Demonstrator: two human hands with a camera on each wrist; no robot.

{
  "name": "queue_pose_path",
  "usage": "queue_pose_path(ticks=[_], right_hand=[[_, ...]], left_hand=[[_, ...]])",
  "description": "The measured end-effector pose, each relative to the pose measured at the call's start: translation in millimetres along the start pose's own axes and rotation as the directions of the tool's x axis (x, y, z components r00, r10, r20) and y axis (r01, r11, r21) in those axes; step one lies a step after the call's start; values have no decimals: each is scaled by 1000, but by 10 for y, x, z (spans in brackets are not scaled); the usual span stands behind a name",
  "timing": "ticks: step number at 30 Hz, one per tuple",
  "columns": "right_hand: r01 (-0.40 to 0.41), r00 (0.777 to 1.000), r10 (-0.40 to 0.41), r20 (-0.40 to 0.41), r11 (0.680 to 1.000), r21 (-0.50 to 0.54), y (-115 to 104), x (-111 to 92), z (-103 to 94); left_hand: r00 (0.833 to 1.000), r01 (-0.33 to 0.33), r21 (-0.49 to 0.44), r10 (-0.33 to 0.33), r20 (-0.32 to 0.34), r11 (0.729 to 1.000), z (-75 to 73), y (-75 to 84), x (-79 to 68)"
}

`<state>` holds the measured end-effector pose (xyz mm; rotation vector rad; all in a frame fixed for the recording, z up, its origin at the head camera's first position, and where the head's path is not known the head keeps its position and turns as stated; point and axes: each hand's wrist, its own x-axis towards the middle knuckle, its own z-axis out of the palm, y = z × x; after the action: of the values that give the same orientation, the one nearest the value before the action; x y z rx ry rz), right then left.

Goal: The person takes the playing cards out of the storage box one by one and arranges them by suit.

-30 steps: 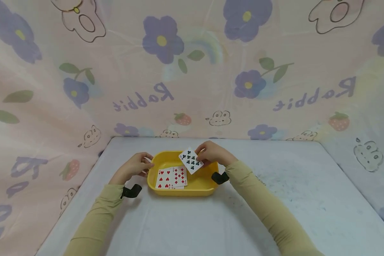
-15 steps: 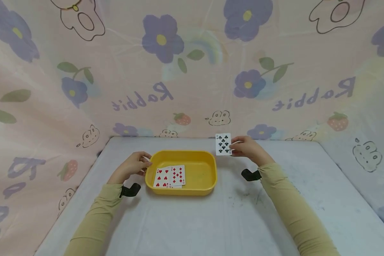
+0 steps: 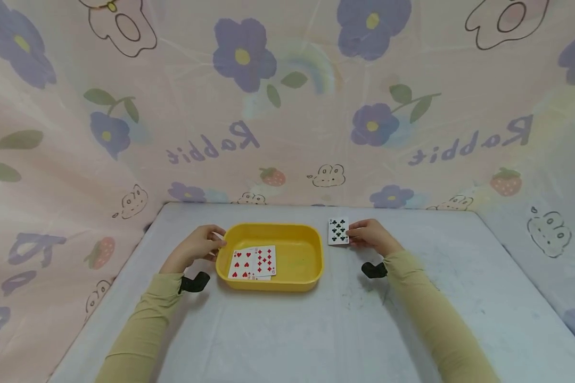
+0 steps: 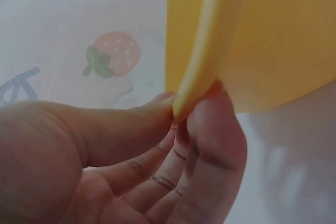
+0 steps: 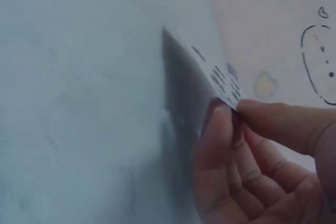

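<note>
A yellow tray (image 3: pixel 299 260) stands on the white table. My left hand (image 3: pixel 198 247) pinches its left rim between thumb and fingers, as the left wrist view shows up close on the tray's edge (image 4: pixel 207 40). Inside the tray, at its left, lie overlapping face-up playing cards: a six of hearts (image 3: pixel 241 263), a nine of diamonds (image 3: pixel 265 260) and part of another beneath. To the right of the tray, my right hand (image 3: pixel 371 235) pinches an eight of clubs (image 3: pixel 338 231) by its right edge. In the right wrist view that card (image 5: pixel 207 72) tilts close above the tabletop.
The white table (image 3: pixel 278 335) bears dark smudges at its right. Behind it and along both sides hangs a patterned cloth (image 3: pixel 297 138) with flowers and rabbits. A black wrist mount (image 3: pixel 195 282) sits on the left sleeve, another mount (image 3: pixel 374 270) on the right.
The right hand has carried the eight of clubs from above the tray out to its right, then lowered it toward the table. The left hand keeps its hold on the rim.
</note>
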<state>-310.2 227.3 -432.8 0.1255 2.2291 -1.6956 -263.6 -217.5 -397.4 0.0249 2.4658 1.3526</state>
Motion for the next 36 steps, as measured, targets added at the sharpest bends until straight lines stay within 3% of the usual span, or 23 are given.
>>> queue_pose_path(ticks=[10,16,24,31,36], right_hand=[[-37,996,37,-79,999,-4,92,80,32],[4,998,-4,-55,1000,0,93,45,64],[77,991,-89,-101,991,-111,1,-13,-13],[172,985,-172,4,984,-43,-439,-32,179],[250,957,-245,158,968,-17,-784,-83,473]], left_hand=[[1000,14,-6,-14,-4,1000,4,-26,33],[1000,25,5,-25,2,1000,-14,-56,11],[1000,14,15,-14,4,1000,-23,-37,31],[1000,19,24,-19,-6,1000,-23,-46,28],[1000,24,30,-24,-4,999,3,-9,33]])
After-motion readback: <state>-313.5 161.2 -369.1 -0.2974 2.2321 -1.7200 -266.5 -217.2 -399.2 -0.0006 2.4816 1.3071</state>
